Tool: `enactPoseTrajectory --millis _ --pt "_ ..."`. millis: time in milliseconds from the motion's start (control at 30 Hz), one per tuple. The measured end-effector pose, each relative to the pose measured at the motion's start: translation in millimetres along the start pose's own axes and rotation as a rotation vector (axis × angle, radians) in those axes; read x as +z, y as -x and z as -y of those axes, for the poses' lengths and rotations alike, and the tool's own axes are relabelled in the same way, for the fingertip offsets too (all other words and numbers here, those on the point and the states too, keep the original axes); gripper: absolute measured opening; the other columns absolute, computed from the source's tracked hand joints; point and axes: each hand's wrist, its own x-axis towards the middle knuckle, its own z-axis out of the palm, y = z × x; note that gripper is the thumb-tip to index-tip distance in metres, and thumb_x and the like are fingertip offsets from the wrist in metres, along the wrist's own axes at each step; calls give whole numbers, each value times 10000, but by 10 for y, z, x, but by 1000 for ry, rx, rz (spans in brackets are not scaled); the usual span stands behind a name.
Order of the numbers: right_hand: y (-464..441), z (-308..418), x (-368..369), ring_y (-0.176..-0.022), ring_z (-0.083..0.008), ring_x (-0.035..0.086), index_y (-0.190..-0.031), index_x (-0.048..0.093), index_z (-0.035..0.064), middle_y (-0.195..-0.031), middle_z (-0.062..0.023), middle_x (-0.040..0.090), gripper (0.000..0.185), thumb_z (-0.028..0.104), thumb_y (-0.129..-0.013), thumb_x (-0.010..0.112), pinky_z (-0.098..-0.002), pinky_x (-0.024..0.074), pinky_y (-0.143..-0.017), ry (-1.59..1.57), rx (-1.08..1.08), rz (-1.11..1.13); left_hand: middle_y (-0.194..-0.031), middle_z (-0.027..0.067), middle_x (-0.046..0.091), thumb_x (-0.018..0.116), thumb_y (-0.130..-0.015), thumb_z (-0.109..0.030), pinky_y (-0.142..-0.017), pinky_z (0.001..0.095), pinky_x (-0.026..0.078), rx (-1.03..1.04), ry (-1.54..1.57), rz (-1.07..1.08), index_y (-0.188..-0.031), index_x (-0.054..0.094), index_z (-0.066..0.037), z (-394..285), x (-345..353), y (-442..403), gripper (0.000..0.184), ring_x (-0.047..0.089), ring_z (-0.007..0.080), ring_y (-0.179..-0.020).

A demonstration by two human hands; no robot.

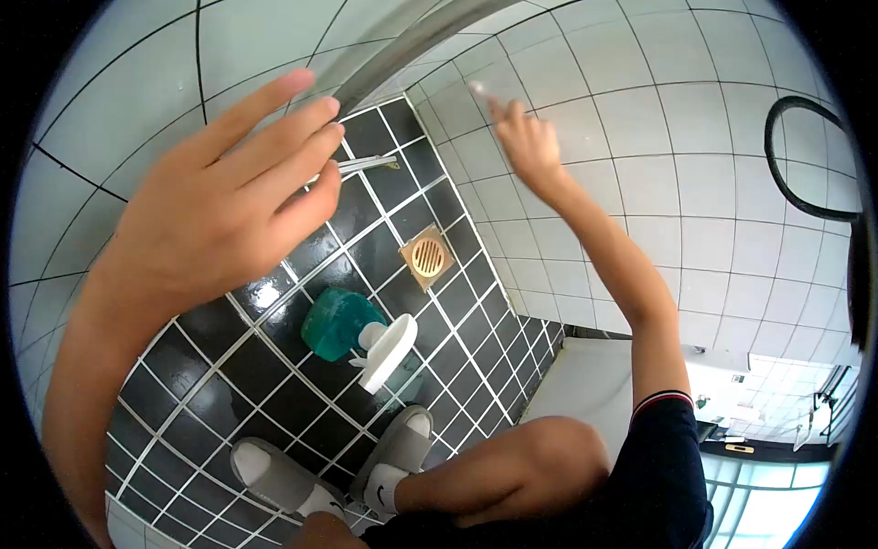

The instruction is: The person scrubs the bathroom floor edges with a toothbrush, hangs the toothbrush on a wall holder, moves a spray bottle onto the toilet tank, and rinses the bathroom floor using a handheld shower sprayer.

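Observation:
My left hand is raised with its fingers stretched out and slightly apart, beside a grey pipe; I cannot tell whether its fingertips touch the pipe. No object shows in it. Partly hidden behind those fingers is a thin whitish strip. At the white tiled wall, my right hand has its index finger extended and the other fingers curled. A small, blurred white spot shows at that fingertip; its kind is unclear. A teal bottle with a white spray-like head is on the floor between my arms.
Dark floor tiles with white grout look wet in places. A square brass-coloured drain is set near the wall. My feet wear grey slippers. A black hose loop hangs at right, above a white ledge.

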Motion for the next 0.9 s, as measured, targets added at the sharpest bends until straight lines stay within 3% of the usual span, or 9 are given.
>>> enactPoseTrajectory --millis 100,167,267,400,500,567,633,700,900 --pt "-41 -78 11 -547 -236 638 -1400 493 201 -905 -63 604 572 85 -847 586 -373 493 -436 -94 -60 172 -1183 84 645 662 -822 -88 -1140 423 370 21 -36 36 -941 708 -32 11 -66 -33 139 552 225 -1219" --pt "-162 -514 -223 -573 -240 654 -1418 463 176 -920 -82 615 605 88 -835 598 -375 506 -447 -101 75 -99 -1208 86 633 659 -817 -82 -1141 433 369 -45 -34 54 -962 710 -29 -15 -82 -41 163 540 228 -1236" --pt "-291 -574 -475 -597 -198 663 -1282 579 123 -807 -63 605 449 131 -834 615 -318 516 -483 -99 152 -40 -1225 82 625 662 -805 -76 -1147 443 360 -10 -45 87 -978 712 -28 -24 -78 -75 187 527 233 -1253" --pt "-16 277 113 -624 -199 674 -1262 586 115 -818 -56 613 416 119 -847 606 -329 511 -459 -69 -69 142 -1228 80 624 664 -795 -74 -1154 452 349 5 -38 55 -973 713 -32 -79 -136 -181 189 517 238 -1266" --pt "-22 119 -60 -625 -203 676 -1234 592 105 -790 -71 616 380 118 -854 604 -329 500 -439 -162 14 136 -1231 80 623 660 -791 -71 -1159 454 341 -15 -36 51 -973 713 -34 -105 -208 -218 193 511 239 -1274" --pt "-216 -239 -300 -621 -207 676 -1223 592 89 -796 -83 623 365 114 -858 601 -340 500 -436 -191 57 51 -1080 77 685 672 -779 -80 -1097 411 425 -47 -41 8 -859 697 -68 -142 -248 -243 85 605 228 -1144" --pt "-362 -511 -582 -611 -204 673 -1221 592 87 -800 -89 624 358 108 -864 595 -342 502 -442 -277 250 5 -1174 82 645 651 -774 -63 -1131 439 376 -34 -43 64 -924 703 -54 -104 -238 -136 159 549 238 -1222" --pt "-238 -197 -345 -606 -205 669 -1213 594 76 -813 -94 626 344 111 -870 591 -335 516 -465 -260 285 -81 -1269 86 606 631 -769 -45 -1166 468 326 -14 -67 114 -990 709 -41 -77 -267 -109 235 492 249 -1300" --pt "15 501 16 -665 -222 696 -1243 574 26 -848 -118 640 369 103 -882 578 -323 543 -507 -301 40 212 -1295 92 596 614 -763 -40 -1162 487 320 -14 -82 134 -1004 691 -40 -138 -377 -105 253 490 268 -1303"
